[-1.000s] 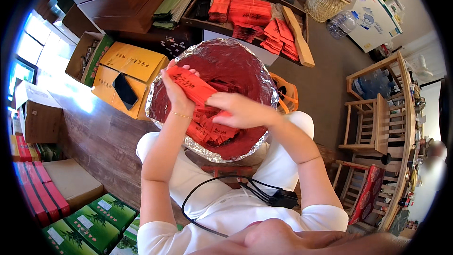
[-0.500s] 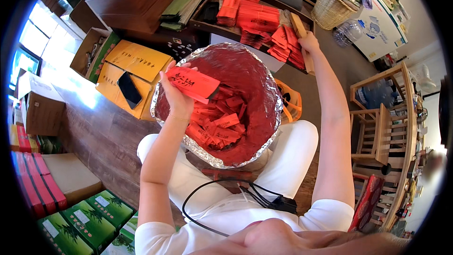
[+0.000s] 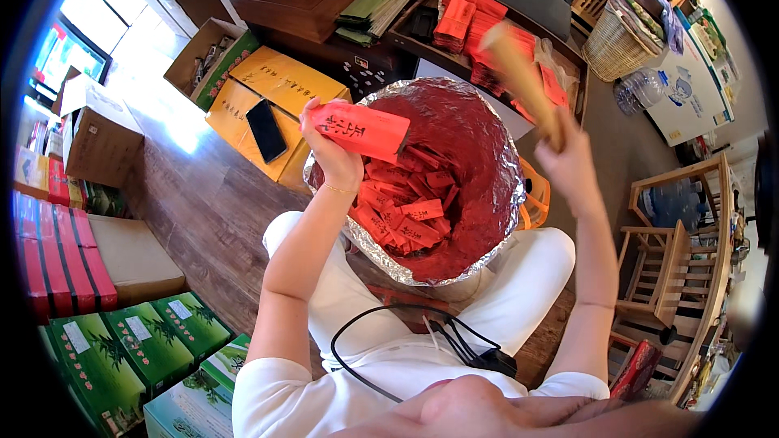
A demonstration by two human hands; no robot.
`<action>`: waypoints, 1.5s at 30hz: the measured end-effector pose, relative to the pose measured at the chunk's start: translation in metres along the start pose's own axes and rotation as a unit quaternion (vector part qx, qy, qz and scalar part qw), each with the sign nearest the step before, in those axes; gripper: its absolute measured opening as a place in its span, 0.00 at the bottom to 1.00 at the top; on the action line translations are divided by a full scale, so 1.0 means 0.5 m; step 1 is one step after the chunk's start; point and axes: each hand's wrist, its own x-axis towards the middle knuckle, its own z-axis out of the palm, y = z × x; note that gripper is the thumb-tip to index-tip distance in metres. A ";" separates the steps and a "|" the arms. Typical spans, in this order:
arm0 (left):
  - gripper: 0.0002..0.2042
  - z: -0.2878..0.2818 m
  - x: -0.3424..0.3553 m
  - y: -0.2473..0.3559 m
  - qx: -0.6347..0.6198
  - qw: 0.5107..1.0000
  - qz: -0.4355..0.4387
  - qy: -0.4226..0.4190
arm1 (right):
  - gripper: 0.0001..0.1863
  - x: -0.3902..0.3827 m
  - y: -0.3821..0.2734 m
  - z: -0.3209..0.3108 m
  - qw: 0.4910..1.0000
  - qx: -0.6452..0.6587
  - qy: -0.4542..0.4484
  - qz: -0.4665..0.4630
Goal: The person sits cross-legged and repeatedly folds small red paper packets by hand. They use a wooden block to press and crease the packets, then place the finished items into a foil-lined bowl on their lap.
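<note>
My left hand (image 3: 334, 156), at the tub's left rim, grips a flat red paper packet (image 3: 369, 127) with dark writing. Its open-looking dark end points right, over the tub. A wooden bar (image 3: 522, 71), smeared by motion, rises from my closed right hand (image 3: 570, 164). That hand is right of the tub, in front of the wooden tray. The round tub (image 3: 479, 142), red inside with crumpled foil over its rim, stands between my knees. Many small red packets (image 3: 402, 207) lie loose in it.
Behind the tub, a wooden tray (image 3: 578, 85) holds stacks of red paper packets (image 3: 479, 16). A phone (image 3: 266, 131) lies on yellow boxes (image 3: 284, 73) to the left. Green boxes (image 3: 150, 337) stand near left; a wooden chair (image 3: 649, 264) stands right. A black cable (image 3: 345, 332) crosses my lap.
My right hand has lifted the wooden bar off the tray's right side and drawn it nearer. The left hand still holds its packet. The whole view has shifted, moving the scene rightward.
</note>
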 end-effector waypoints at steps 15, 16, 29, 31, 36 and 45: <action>0.14 0.022 0.008 0.018 0.021 0.997 0.058 0.041 | 0.31 -0.087 -0.001 0.154 0.990 -0.125 -0.046 -0.043; 0.14 0.020 0.007 0.018 0.030 0.997 0.064 0.044 | 0.30 -0.089 -0.003 0.155 0.990 -0.125 -0.053 -0.040; 0.16 -0.016 -0.062 -0.070 0.203 0.967 0.095 -0.123 | 0.22 -0.086 -0.003 0.157 0.975 -0.108 -0.168 -0.102; 0.15 0.021 -0.119 -0.085 0.198 0.955 0.076 -0.208 | 0.22 -0.084 0.007 0.163 0.976 -0.115 -0.157 -0.094; 0.14 0.034 -0.074 -0.042 0.261 0.942 0.004 -0.210 | 0.22 -0.067 0.035 0.143 0.975 -0.184 -0.091 -0.085; 0.14 -0.019 -0.001 -0.030 0.602 0.759 -0.075 -0.235 | 0.23 -0.062 0.066 0.144 0.967 -0.200 -0.069 -0.145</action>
